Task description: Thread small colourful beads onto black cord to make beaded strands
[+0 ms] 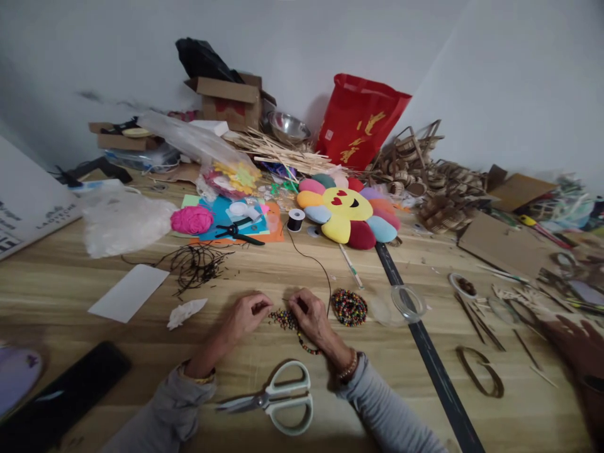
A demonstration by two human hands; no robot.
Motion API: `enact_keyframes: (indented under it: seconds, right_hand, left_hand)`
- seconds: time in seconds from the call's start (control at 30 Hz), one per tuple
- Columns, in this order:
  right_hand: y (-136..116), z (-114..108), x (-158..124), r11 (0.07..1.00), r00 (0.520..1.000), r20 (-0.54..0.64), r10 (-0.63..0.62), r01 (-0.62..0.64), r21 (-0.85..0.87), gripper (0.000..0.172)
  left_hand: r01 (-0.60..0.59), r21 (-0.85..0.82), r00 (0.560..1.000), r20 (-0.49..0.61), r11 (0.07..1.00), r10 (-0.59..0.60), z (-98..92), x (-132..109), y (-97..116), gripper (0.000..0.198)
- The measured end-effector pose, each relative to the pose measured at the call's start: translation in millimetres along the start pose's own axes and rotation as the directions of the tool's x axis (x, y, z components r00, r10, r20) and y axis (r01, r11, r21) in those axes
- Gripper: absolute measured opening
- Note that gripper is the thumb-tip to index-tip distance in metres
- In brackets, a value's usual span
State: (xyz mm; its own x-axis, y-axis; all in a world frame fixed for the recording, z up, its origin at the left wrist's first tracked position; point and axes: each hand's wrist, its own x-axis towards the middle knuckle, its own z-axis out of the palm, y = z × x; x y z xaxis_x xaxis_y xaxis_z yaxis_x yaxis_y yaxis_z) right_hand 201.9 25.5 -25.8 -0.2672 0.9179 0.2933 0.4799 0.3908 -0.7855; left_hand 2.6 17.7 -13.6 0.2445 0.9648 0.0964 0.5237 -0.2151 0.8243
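Note:
My left hand (248,313) has thumb and fingertips pinched together at the left edge of a small pile of multicoloured beads (282,319); anything between them is too small to make out. My right hand (309,316) is closed in a pinch on a beaded string (307,346), whose threaded part curves out below it on the table. A thin black cord (314,259) runs from a spool (296,219) down to behind my right hand. Right of that hand lies a coiled heap of strung beads (350,307). Scissors (278,397) with pale handles lie between my forearms.
Black cord scraps (198,267), a white card (129,293) and a crumpled tissue (186,313) lie to the left. A flower cushion (346,204) sits behind the spool. A round clear container (408,304) stands to the right, near a dark strip. Another person's hand (573,340) is at far right.

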Motion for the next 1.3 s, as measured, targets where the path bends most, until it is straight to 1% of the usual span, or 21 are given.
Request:
enact_keyframes:
  seconds: [0.17, 0.33, 0.57, 0.67, 0.77, 0.87, 0.93, 1.0, 1.03, 1.13, 1.23, 1.3]
  right_hand:
    - [1, 0, -1, 0.999, 0.999, 0.019, 0.038, -0.038, 0.002, 0.015]
    - [1, 0, -1, 0.999, 0.999, 0.006, 0.044, -0.044, 0.019, 0.014]
    - [-1, -1, -2, 0.999, 0.999, 0.007, 0.039, -0.039, -0.011, 0.015]
    - [-1, -1, -2, 0.999, 0.999, 0.013, 0.037, -0.037, -0.015, 0.015]
    - [-2, -1, -2, 0.999, 0.999, 0.012, 0.03, -0.029, -0.014, 0.015]
    - [-2, -1, -2, 1.0, 1.0, 0.009, 0.026, -0.026, -0.017, 0.015]
    - [-3, -2, -3, 1.0, 1.0, 0.011, 0.016, -0.016, -0.025, 0.015]
    - [-4, -2, -3, 1.0, 1.0, 0.008, -0.003, 0.003, -0.025, 0.016]
    - [-5, -3, -4, 1.0, 1.0, 0.002, -0.017, 0.017, -0.024, 0.017]
    - [-9, -5, -4, 0.995, 0.995, -0.031, -0.097, 0.096, -0.025, 0.018]
    - [-12, -6, -5, 0.979, 0.978, -0.048, -0.203, 0.203, -0.008, 0.018]
    - [-12, -6, -5, 0.969, 0.969, -0.038, -0.245, 0.246, 0.017, 0.017]
  left_hand:
    - [-0.017, 0.031, 0.992, 0.125, 0.999, 0.013, -4.8, 0, -3, 0.01]
    - [-0.025, 0.103, 0.981, 0.194, 0.994, 0.004, -7.8, -1, -3, 0.011]
    - [-0.075, 0.226, 0.973, 0.231, 0.971, 0.022, -11.2, -1, 9, 0.011]
    - [-0.113, 0.254, 0.971, 0.234, 0.961, 0.052, -10.4, -1, 10, 0.01]
    - [-0.144, 0.244, 0.969, 0.232, 0.959, 0.086, -9.8, -2, 8, 0.011]
    - [-0.15, 0.188, 0.972, 0.209, 0.971, 0.11, -8.6, -3, 4, 0.014]
    - [-0.086, 0.078, 0.985, 0.156, 0.993, 0.073, -6.7, -2, 1, 0.014]
    - [0.024, -0.096, 0.996, 0.089, 0.995, -0.015, -3.9, -1, -2, 0.012]
    - [0.055, -0.144, 0.996, 0.072, 0.988, -0.045, -2.4, 0, -3, 0.01]
    - [0.095, -0.226, 0.995, 0.048, 0.969, -0.087, 0.7, 3, -8, 0.005]
    - [0.116, -0.325, 0.993, 0.051, 0.939, -0.105, 0.7, 5, -12, 0.011]
    - [0.125, -0.388, 0.992, 0.065, 0.913, -0.108, -0.1, 5, -15, 0.017]
